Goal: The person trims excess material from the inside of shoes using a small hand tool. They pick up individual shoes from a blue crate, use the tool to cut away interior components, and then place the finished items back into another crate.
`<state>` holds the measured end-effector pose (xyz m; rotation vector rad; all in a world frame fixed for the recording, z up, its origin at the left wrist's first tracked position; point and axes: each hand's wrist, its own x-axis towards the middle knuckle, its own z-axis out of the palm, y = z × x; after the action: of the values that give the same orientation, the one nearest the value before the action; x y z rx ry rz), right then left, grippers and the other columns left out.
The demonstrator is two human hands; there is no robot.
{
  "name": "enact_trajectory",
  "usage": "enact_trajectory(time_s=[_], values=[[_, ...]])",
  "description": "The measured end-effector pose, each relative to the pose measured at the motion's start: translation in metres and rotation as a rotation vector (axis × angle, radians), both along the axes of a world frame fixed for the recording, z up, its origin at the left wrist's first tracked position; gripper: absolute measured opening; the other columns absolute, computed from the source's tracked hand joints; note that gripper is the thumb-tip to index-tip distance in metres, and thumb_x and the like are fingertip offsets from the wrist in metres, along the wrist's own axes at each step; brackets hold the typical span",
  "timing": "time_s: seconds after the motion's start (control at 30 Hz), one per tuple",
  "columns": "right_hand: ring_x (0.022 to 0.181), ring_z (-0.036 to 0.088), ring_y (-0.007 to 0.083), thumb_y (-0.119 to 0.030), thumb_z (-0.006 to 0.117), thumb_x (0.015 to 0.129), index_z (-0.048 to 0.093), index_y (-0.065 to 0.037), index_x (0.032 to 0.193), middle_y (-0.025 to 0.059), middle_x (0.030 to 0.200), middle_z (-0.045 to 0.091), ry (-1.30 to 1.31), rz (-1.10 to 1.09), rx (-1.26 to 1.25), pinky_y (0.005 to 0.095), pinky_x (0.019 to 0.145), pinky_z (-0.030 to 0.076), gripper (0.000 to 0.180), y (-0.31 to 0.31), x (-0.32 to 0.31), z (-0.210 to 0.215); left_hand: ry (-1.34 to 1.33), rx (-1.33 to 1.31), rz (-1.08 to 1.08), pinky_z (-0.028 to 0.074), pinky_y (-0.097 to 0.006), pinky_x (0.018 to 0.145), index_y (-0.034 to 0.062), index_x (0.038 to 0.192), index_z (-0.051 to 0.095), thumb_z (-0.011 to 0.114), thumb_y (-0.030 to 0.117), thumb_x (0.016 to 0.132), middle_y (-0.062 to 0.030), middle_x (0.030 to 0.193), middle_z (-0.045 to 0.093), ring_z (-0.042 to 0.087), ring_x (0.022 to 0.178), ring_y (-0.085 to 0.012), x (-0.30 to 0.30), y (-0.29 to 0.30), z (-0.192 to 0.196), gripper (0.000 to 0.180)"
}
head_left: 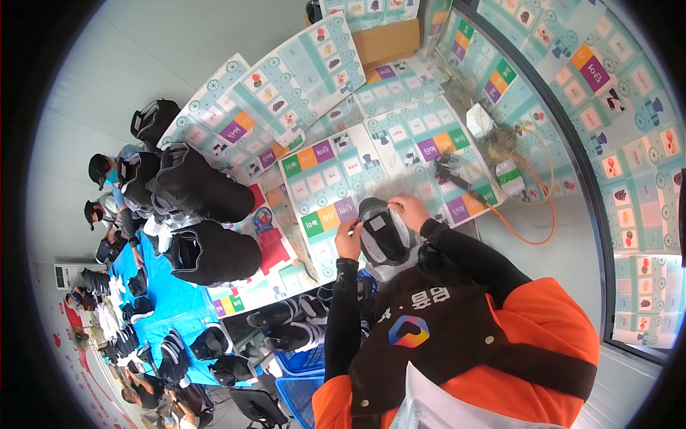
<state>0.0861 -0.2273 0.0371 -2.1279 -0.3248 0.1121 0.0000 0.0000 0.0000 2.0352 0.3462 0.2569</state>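
Note:
A black cap [384,234] lies opening-up in front of my chest at the table's near edge, with a small white label inside and a pale, see-through layer around its lower part. My left hand [349,239] pinches its left rim. At the upper right of the rim my right hand [409,212] has its fingers closed on the edge. Beyond my right hand, a dark spray-gun-like tool [454,175] with an orange hose rests on the table. Stacks of nested black caps [204,182] stand to the left.
Printed boards [336,171] cover the table, and more lean along its far side. A white-and-green container [509,177] stands at the right. Blue crates [296,390] sit below on the left. Farther left, several people work around a blue-covered table [161,286] with black caps.

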Motion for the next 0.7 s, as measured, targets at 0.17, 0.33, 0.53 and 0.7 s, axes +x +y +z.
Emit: enact_trajectory(time_s=[0.17, 0.33, 0.53, 0.7], values=[[0.087, 0.064, 0.0398, -0.02, 0.065, 0.094, 0.071, -0.003, 0.092, 0.0175, 0.089, 0.066, -0.094, 0.022, -0.153, 0.0503, 0.074, 0.048, 0.018, -0.007, -0.01, -0.017, -0.04, 0.096, 0.06, 0.052, -0.039, 0.069, 0.0012, 0.094, 0.072, 0.073, 0.019, 0.091, -0.0164, 0.083, 0.069, 0.069, 0.079, -0.0335, -0.013, -0.014, -0.012, 0.018], [0.086, 0.062, 0.0424, -0.021, 0.062, 0.096, 0.066, -0.001, 0.088, 0.0202, 0.087, 0.065, -0.017, 0.043, -0.184, 0.0501, 0.074, 0.048, 0.022, 0.017, 0.005, -0.003, 0.003, 0.074, 0.192, 0.051, -0.037, 0.069, 0.0011, 0.095, 0.069, 0.068, 0.02, 0.096, -0.0153, 0.083, 0.07, 0.066, 0.074, -0.0254, -0.004, -0.007, -0.015, 0.019], [0.077, 0.06, 0.0284, -0.021, 0.058, 0.1, 0.064, 0.001, 0.089, 0.015, 0.081, 0.064, 0.316, 0.145, 0.032, 0.0401, 0.072, 0.047, 0.025, 0.008, 0.042, 0.019, 0.221, -0.615, -0.137, 0.047, -0.029, 0.079, -0.001, 0.104, 0.066, 0.054, 0.017, 0.106, -0.003, 0.096, 0.067, 0.057, 0.085, -0.0111, 0.024, 0.029, 0.041, 0.022], [0.077, 0.056, 0.0142, -0.021, 0.059, 0.1, 0.068, 0.001, 0.098, 0.0059, 0.079, 0.064, 0.644, 0.231, 0.373, 0.0301, 0.073, 0.046, 0.024, 0.002, 0.041, 0.063, 0.352, -1.135, -0.227, 0.051, -0.034, 0.096, -0.0046, 0.123, 0.061, 0.05, 0.016, 0.107, -0.0088, 0.116, 0.069, 0.066, 0.105, -0.0208, 0.026, 0.041, 0.08, 0.028]])
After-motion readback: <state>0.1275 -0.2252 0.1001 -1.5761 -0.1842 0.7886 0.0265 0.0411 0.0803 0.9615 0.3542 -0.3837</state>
